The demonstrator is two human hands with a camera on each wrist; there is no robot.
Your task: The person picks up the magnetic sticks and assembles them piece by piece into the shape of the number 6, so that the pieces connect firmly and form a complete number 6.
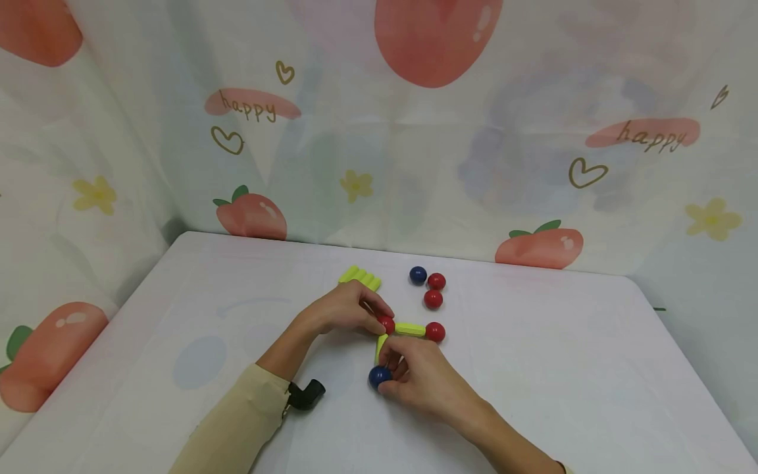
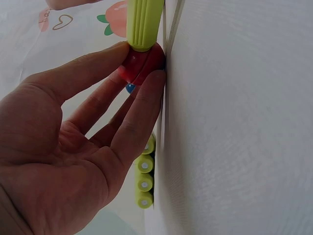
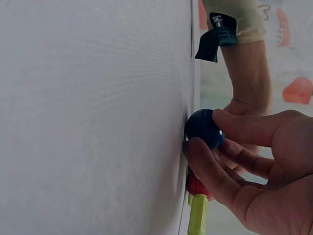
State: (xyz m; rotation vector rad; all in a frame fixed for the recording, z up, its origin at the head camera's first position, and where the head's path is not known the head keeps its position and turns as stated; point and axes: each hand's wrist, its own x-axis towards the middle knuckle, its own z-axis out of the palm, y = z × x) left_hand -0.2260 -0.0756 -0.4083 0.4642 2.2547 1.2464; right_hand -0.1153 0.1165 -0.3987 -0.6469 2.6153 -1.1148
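Between its thumb and fingers, my left hand [image 1: 348,309] pinches a red ball [image 2: 142,64] low on the table. Two yellow-green rods meet this ball: one rod [image 1: 410,329] runs right to another red ball [image 1: 435,332], and the other rod [image 1: 381,349] points toward the near side. At that near end is a dark blue ball [image 3: 204,128], which my right hand [image 1: 425,376] holds with thumb and fingertips. In the head view the right fingers partly cover the near rod and the blue ball. Whether the blue ball touches the rod cannot be made out.
Several yellow-green rods [image 1: 361,278] lie side by side just beyond the left hand. Farther back are a loose blue ball [image 1: 418,275] and two red balls [image 1: 433,299]. A white cloth covers the table [image 1: 562,368]; a printed curtain [image 1: 414,164] stands behind it.
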